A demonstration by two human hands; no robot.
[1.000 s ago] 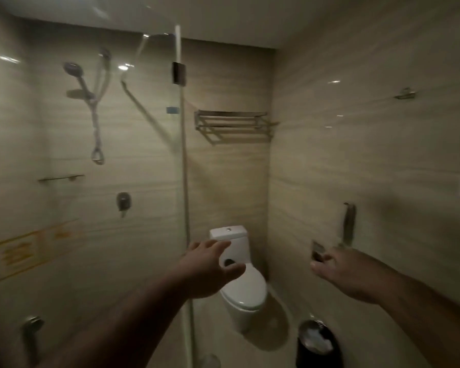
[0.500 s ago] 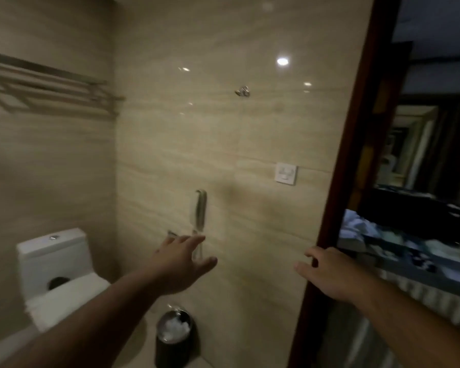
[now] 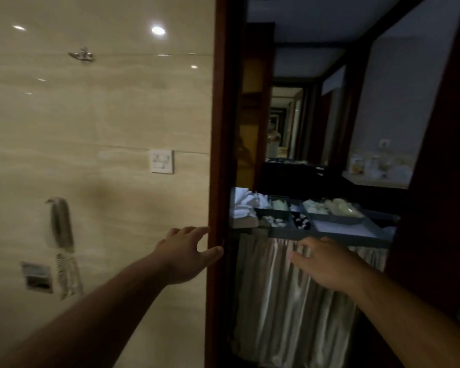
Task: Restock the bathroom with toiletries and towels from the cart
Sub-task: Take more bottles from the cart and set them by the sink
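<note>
Cart (image 3: 361, 239) just beyond empty hands (image 3: 186, 254) (image 3: 327, 264); right nearest.

Beige tiled wall (image 3: 91, 128), dark doorframe (image 3: 218, 128)

Beige veined wall (image 3: 104, 115), dk-red doorframe (image 3: 218, 128) (white towels (image 3: 243, 205))

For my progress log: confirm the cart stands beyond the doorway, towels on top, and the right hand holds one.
Wrong on the hand: the head view shows the right hand open and empty, near the cart. The cart does stand beyond the doorway, towels on top.
</note>
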